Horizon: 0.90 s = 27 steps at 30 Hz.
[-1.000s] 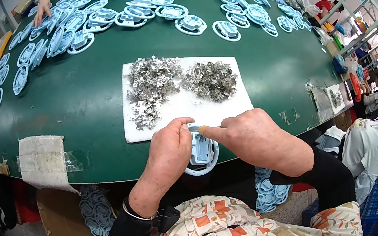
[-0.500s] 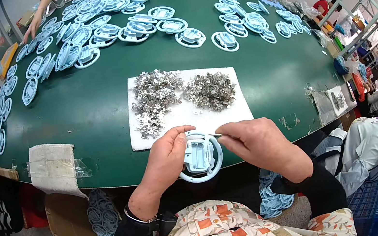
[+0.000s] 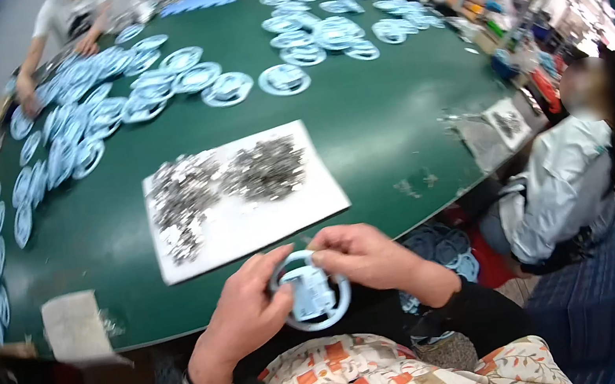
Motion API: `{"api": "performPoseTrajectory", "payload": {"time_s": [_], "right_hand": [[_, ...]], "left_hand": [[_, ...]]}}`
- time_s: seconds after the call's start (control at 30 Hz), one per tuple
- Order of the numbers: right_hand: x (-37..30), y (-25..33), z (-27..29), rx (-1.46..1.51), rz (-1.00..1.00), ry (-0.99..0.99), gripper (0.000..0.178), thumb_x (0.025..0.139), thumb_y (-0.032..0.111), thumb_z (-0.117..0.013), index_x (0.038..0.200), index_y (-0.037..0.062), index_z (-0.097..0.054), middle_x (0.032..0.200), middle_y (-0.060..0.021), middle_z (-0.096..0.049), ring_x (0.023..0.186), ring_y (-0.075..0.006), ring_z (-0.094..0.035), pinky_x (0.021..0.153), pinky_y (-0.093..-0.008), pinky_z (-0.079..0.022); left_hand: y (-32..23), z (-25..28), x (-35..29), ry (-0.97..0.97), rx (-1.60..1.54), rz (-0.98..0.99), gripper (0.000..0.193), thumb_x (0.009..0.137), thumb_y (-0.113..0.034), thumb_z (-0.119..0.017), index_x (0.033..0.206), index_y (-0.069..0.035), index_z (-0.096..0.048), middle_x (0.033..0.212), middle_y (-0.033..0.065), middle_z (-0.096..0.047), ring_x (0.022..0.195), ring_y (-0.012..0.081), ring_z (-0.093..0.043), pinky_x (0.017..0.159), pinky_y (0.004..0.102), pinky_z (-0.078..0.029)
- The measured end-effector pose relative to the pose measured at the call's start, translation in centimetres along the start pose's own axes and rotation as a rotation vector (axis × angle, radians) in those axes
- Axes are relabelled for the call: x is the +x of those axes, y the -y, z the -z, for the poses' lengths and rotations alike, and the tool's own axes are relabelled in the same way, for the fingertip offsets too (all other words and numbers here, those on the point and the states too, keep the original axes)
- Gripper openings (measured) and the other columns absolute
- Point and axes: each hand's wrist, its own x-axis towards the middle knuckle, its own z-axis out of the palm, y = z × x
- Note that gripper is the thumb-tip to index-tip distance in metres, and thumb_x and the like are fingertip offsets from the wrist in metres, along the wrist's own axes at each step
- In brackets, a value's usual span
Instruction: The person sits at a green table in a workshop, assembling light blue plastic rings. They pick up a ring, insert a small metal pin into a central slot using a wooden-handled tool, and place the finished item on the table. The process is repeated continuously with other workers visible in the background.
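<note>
A light-blue plastic ring-shaped part (image 3: 314, 302) with a boxy housing in its middle is between my hands, off the table's near edge. My left hand (image 3: 254, 299) grips its left side, thumb over the rim. The fingers of my right hand (image 3: 357, 258) are pinched together at the top right of the ring; whether a small piece is in them is hidden. Just beyond my hands lies a white board (image 3: 250, 232) with two heaps of small metal clips, a left heap (image 3: 183, 202) and a right heap (image 3: 264, 170).
Many similar blue parts (image 3: 142, 97) spread over the green table (image 3: 385, 125), more at the far right (image 3: 331, 33). A cloth pad (image 3: 75, 326) lies at the near left edge. One seated person (image 3: 561, 186) is at my right; others work across the table.
The view has turned to the right, so the table and board appear farther left. My right fingers have come closer in on the ring. My left hand keeps its hold.
</note>
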Motion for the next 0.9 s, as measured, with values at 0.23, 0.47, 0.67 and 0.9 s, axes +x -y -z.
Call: {"api": "performPoseTrajectory", "payload": {"time_s": [0.23,0.47,0.67,0.9], "right_hand": [[1.3,0.4,-1.4,-0.043,0.193,-0.069,0.032,0.102,0.025,-0.058,0.089,-0.0030,-0.063,0.072,-0.0066,-0.061,0.070,-0.0114,-0.053,0.064,-0.0324,-0.046],[-2.7,0.3,-0.1,-0.027,0.368,-0.224,0.031,0.108,0.028,-0.046,0.105,-0.0002,-0.060,0.087,-0.0130,-0.068,0.078,-0.0248,-0.064,0.074,-0.0395,-0.050],[-4.0,-1.5,0.6,-0.108,0.452,-0.310,0.031,0.109,0.029,-0.044,0.125,0.0042,-0.053,0.091,-0.0189,-0.067,0.090,-0.0384,-0.067,0.081,-0.0423,-0.051],[-5.5,-0.2,1.4,-0.145,0.337,-0.262,0.032,0.109,0.028,-0.045,0.121,0.0006,-0.058,0.094,-0.0139,-0.067,0.084,-0.0258,-0.065,0.081,-0.0362,-0.051]], "left_hand": [[2.9,-2.0,-0.8,-0.218,0.260,-0.257,0.041,0.103,-0.025,-0.046,0.124,0.006,-0.061,0.098,0.0166,-0.065,0.083,0.0249,-0.061,0.074,0.0355,-0.050],[1.9,-3.3,-1.2,-0.053,-0.341,0.170,0.058,0.107,-0.039,-0.039,0.146,0.004,-0.044,0.106,0.0149,-0.064,0.086,0.0231,-0.061,0.074,0.0353,-0.052],[3.1,-3.9,-0.7,0.044,-0.279,0.034,0.048,0.109,-0.035,-0.037,0.130,0.004,-0.055,0.096,0.0115,-0.064,0.079,0.0215,-0.058,0.068,0.0343,-0.048],[0.6,-4.4,-0.8,0.004,-0.559,0.173,0.045,0.108,-0.037,-0.043,0.130,0.001,-0.054,0.095,0.0075,-0.062,0.078,0.0162,-0.057,0.066,0.0276,-0.046]]}}
